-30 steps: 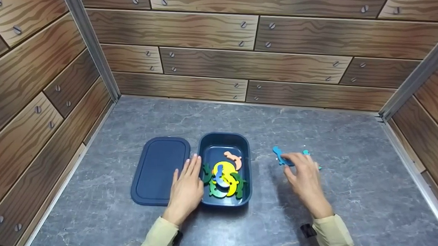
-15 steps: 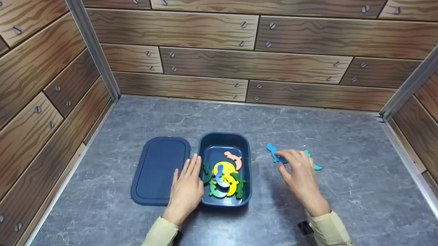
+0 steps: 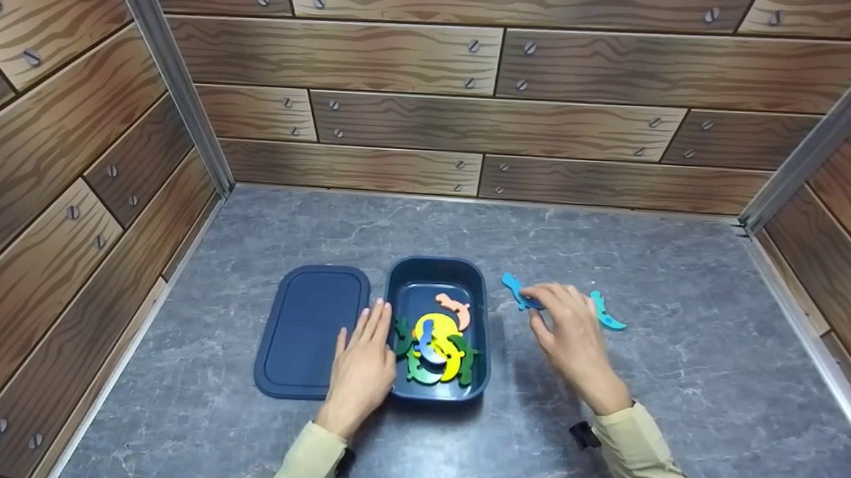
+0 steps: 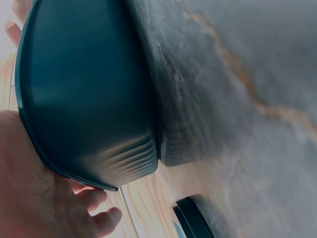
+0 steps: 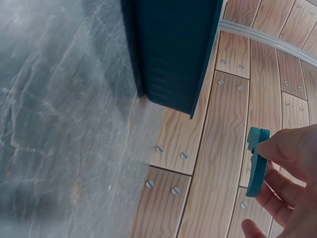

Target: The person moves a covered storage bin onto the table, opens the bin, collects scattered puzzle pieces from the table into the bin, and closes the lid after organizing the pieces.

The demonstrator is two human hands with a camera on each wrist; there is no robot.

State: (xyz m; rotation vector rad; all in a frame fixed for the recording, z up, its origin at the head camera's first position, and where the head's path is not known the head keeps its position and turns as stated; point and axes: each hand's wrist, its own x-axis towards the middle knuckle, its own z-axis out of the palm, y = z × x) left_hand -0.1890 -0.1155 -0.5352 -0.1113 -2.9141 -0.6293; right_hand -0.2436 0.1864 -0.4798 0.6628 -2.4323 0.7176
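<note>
My right hand [image 3: 573,341] pinches a flat blue animal-shaped piece [image 3: 512,287] between thumb and fingers, above the table right of the navy box [image 3: 485,329]. In the right wrist view the thumb presses on the edge of this piece [image 5: 257,166], near the box's side wall. My left hand [image 3: 361,374] rests against the box's left edge with straight fingers pointing forward. Inside the box lie several flat pieces: an orange-pink one [image 3: 457,310], yellow ones [image 3: 432,324], green ones [image 3: 466,361] and a blue-violet one [image 3: 427,341].
The navy lid [image 3: 311,335] lies flat left of the box, partly behind my left hand. A turquoise piece [image 3: 606,312] lies on the grey marbled table [image 3: 725,357], beyond my right hand. Wood-patterned walls [image 3: 402,121] enclose the back and sides.
My right hand has moved left toward the box with the blue animal-shaped piece, and the turquoise piece behind it has come into fuller view. The left hand and the box stay put.
</note>
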